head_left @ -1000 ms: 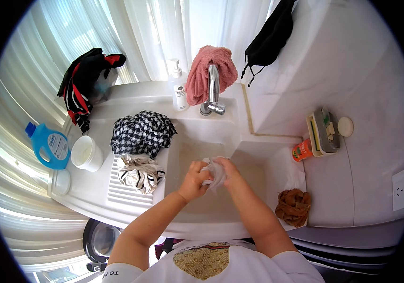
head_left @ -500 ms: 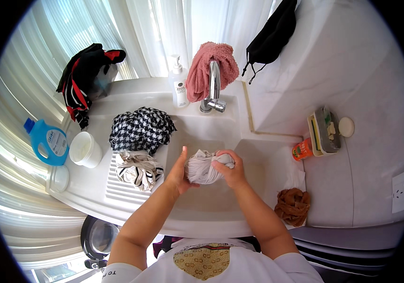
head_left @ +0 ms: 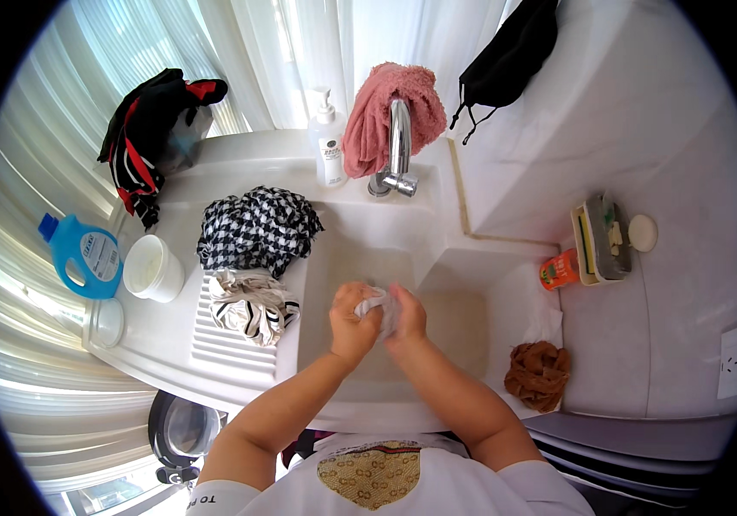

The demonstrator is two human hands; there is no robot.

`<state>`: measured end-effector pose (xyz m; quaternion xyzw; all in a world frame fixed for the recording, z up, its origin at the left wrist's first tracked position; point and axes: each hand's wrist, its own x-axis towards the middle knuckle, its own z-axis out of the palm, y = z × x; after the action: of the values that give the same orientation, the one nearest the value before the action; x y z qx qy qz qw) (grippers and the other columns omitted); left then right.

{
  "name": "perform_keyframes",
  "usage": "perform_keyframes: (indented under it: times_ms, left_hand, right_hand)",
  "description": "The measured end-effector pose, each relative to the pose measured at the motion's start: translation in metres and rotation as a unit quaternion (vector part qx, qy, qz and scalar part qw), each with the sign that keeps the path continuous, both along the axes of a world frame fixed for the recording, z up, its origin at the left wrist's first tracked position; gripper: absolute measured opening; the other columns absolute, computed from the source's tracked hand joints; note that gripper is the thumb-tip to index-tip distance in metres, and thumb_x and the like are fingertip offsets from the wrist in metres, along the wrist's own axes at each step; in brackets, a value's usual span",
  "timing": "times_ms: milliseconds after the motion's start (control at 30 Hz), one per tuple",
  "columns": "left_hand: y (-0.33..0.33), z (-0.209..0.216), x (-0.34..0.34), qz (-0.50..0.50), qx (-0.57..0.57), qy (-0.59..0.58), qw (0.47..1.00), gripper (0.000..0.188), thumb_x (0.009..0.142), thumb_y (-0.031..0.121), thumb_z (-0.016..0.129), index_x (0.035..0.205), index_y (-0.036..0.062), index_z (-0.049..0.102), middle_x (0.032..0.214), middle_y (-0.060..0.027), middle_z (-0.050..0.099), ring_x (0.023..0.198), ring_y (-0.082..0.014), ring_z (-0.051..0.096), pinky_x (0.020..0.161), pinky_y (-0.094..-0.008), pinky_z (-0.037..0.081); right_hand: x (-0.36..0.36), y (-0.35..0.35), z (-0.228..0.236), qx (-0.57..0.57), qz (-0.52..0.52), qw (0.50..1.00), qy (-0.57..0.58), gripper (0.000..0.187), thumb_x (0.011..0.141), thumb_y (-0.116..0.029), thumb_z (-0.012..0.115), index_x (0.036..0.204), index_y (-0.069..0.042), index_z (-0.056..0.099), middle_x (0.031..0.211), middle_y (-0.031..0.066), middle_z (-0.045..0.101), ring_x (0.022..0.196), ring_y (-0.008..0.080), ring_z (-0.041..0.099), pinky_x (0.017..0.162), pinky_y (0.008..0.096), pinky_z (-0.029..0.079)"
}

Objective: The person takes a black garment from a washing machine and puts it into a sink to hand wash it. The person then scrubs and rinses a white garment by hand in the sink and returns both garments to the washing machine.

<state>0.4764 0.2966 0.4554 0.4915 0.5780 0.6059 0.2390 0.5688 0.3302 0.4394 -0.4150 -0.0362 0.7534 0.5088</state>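
Observation:
Over the sink basin (head_left: 360, 365) I squeeze a wadded pale grey-white cloth (head_left: 380, 310) between my two hands. My left hand (head_left: 354, 325) is closed round its left side, fingers curled. My right hand (head_left: 409, 320) presses on the right side, slightly blurred by motion, its fingertips partly hidden. Most of the cloth is covered by the hands. To their left, a black-and-white houndstooth cloth (head_left: 258, 228) lies bunched above a cream cloth with dark stripes (head_left: 252, 308) on the ribbed washboard (head_left: 231, 354).
A chrome tap (head_left: 400, 142) draped with a pink towel (head_left: 373, 112) stands behind the basin, beside a pump bottle (head_left: 328, 146). Leftward are a white tub (head_left: 153, 268) and blue detergent bottle (head_left: 84, 256). A brown cloth (head_left: 538, 376) and orange container (head_left: 559, 270) sit right.
The cloth is now squeezed into a smaller wad. My left hand has gone from fingers spread beside it to curled round it, and both hands have drawn closer together.

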Motion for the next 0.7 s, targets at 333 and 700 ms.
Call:
perform_keyframes:
  times_ms: [333, 700]
  left_hand:
    - [-0.016, -0.003, -0.010, -0.079, 0.026, 0.069, 0.994, 0.018, 0.063, -0.006, 0.054, 0.077, 0.0039, 0.059, 0.087, -0.0113, 0.058, 0.081, -0.0247, 0.056, 0.071, -0.0314, 0.045]
    - [-0.020, 0.017, -0.060, -0.260, -0.250, -0.342, 0.868, 0.065, 0.078, 0.020, 0.070, 0.132, 0.0160, 0.033, 0.124, -0.0069, 0.044, 0.108, -0.0213, 0.050, 0.078, -0.0376, 0.048]
  right_hand:
    - [0.007, -0.008, -0.011, -0.042, 0.049, 0.997, -0.044, 0.013, 0.076, -0.009, 0.056, 0.086, -0.002, 0.051, 0.083, 0.0082, 0.053, 0.075, 0.0206, 0.055, 0.065, 0.0355, 0.048]
    - [0.022, -0.010, 0.032, 0.005, 0.080, 0.996, 0.029, 0.034, 0.083, -0.028, 0.062, 0.104, -0.002, 0.054, 0.103, 0.0118, 0.059, 0.098, 0.0260, 0.058, 0.085, 0.0429, 0.047]
